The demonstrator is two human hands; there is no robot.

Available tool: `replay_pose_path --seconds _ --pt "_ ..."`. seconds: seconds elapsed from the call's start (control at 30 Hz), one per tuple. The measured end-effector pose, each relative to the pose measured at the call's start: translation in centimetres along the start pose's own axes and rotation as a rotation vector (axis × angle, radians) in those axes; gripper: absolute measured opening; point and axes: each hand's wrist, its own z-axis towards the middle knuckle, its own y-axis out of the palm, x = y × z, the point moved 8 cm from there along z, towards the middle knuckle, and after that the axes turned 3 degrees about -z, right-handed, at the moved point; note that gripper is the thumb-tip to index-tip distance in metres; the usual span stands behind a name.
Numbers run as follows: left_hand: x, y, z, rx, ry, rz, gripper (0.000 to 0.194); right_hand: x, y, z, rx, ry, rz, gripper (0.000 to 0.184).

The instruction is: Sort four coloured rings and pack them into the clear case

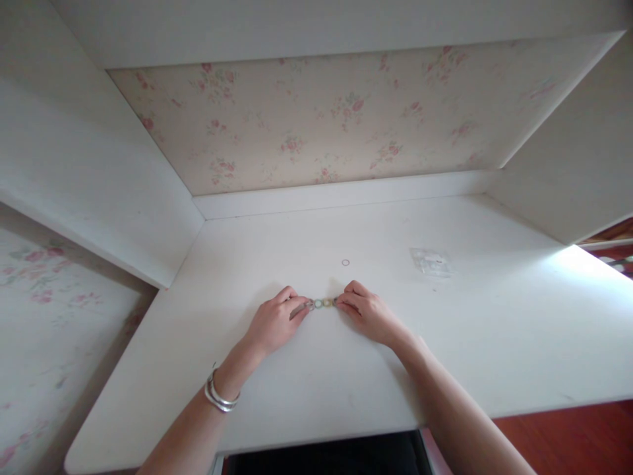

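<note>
A short row of small coloured rings [322, 303], pale green and yellowish among them, lies on the white desk between my two hands. My left hand [277, 320] is closed in a pinch at the left end of the row, its fingertips on a ring there. Opposite it, my right hand [368, 311] pinches the ring at the right end. My fingers partly cover both end rings. Just beyond my hands, a single thin ring [345, 262] lies flat by itself.
A small clear plastic bag [431, 262] lies on the white desk [321, 369] to the right. White side panels [99, 145] and a floral back wall [346, 119] enclose the desk. Below its front edge is a dark surface [326, 455].
</note>
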Motion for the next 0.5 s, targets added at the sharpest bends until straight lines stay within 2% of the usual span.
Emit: replay_pose_path --seconds 0.17,0.27,0.4,0.5 --pt "-0.1 -0.1 -0.1 0.032 -0.006 -0.001 0.023 -0.1 0.2 -0.1 -0.006 0.001 -0.016 0.02" --pt "-0.5 -0.6 -0.3 0.072 -0.021 -0.041 0.023 0.4 -0.1 0.0 0.039 0.027 -0.006 0.019" --pt "-1.6 -1.4 -0.6 0.15 -0.065 -0.107 0.022 3.1 -1.4 0.7 0.228 0.168 -0.051 0.022" --pt "-2.3 -1.3 -0.6 0.164 -0.081 -0.119 0.021 5.2 -1.7 2.0 0.254 0.263 -0.17 0.029"
